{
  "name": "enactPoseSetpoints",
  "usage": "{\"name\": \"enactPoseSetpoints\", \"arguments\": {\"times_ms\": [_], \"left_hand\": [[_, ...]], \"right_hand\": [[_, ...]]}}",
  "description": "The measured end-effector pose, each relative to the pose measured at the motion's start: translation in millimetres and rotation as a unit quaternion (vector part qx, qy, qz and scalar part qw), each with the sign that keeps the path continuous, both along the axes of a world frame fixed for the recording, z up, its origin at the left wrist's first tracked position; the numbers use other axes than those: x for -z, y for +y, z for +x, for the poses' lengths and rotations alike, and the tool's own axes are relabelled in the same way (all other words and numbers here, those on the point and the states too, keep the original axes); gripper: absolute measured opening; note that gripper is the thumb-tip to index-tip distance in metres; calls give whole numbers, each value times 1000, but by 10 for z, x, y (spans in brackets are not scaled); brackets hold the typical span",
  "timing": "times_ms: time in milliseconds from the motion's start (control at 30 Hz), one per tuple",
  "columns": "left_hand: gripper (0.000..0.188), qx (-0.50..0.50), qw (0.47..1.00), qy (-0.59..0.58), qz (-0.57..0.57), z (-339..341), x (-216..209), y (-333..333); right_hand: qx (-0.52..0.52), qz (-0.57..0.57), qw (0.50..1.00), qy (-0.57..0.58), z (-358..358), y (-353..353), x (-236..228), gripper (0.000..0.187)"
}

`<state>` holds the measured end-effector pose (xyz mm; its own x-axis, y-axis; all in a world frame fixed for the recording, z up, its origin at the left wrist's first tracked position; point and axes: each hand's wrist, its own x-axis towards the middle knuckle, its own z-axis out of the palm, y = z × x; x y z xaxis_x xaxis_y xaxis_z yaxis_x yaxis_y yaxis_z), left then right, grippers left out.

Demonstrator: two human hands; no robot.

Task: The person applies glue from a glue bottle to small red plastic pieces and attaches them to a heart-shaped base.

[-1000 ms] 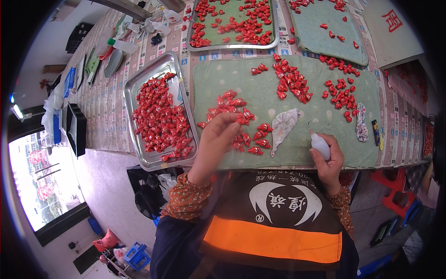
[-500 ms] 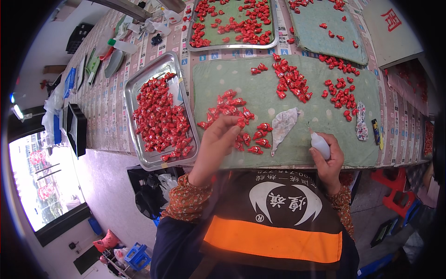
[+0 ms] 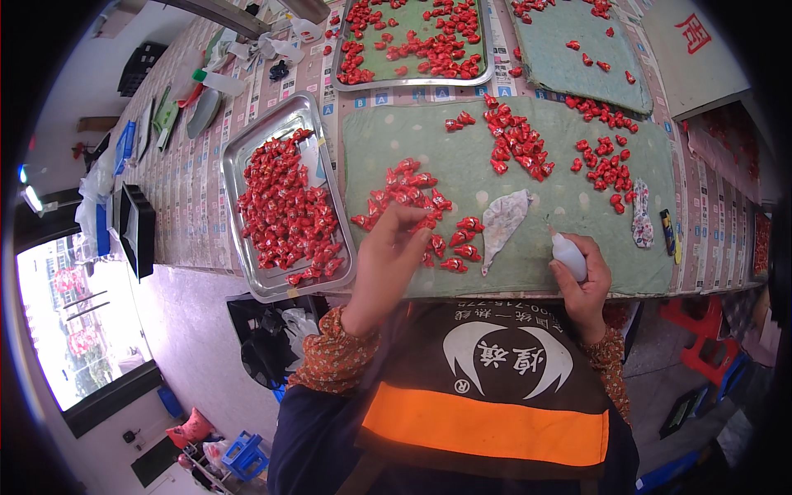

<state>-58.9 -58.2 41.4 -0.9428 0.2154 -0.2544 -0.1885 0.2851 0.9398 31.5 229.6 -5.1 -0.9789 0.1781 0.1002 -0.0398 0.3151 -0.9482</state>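
Observation:
My right hand [image 3: 585,280] is wrapped round a small white squeeze bottle [image 3: 570,258], whose thin tip points up and away from me over the green cloth [image 3: 462,173]. My left hand [image 3: 391,260] is pinched at the near side of a loose group of small red figures [image 3: 404,191]. Red shows between its thumb and forefinger, apparently one small red figure [image 3: 426,222], mostly covered by the fingers. Several more red figures [image 3: 464,234] lie just right of those fingertips. Between my hands rests a crumpled white patterned rag [image 3: 505,221].
A metal tray [image 3: 346,262] heaped with red figures stands at the left. Another metal tray [image 3: 412,83] lies at the back. More red figures [image 3: 520,140] are grouped on the cloth's far and right parts. A patterned strip [image 3: 643,216] and a marker-like stick [image 3: 668,234] lie at the right.
My left hand has shifted slightly, its thumb a little further right and its forearm a little to the right. My right hand and the squeeze bottle have stayed in place.

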Motion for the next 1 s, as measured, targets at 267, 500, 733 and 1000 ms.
{"name": "enactPoseSetpoints", "arguments": {"times_ms": [267, 500, 733, 1000], "left_hand": [[19, 22, 995, 46, -91, 21, -13, 2], [17, 14, 996, 39, -76, 38, 36, 6], [26, 82, 905, 286, -303, 16, 38, 30], [41, 190, 856, 350, -331, 161, 170, 293]], "right_hand": [[1, 4, 1000, 10, -5, -6, -8, 31], [-2, 5, 1000, 8, -8, -6, 3, 31], [-5, 6, 1000, 8, -9, -6, -26, 31], [-5, 5, 1000, 13, -15, -7, -2, 32]]}}
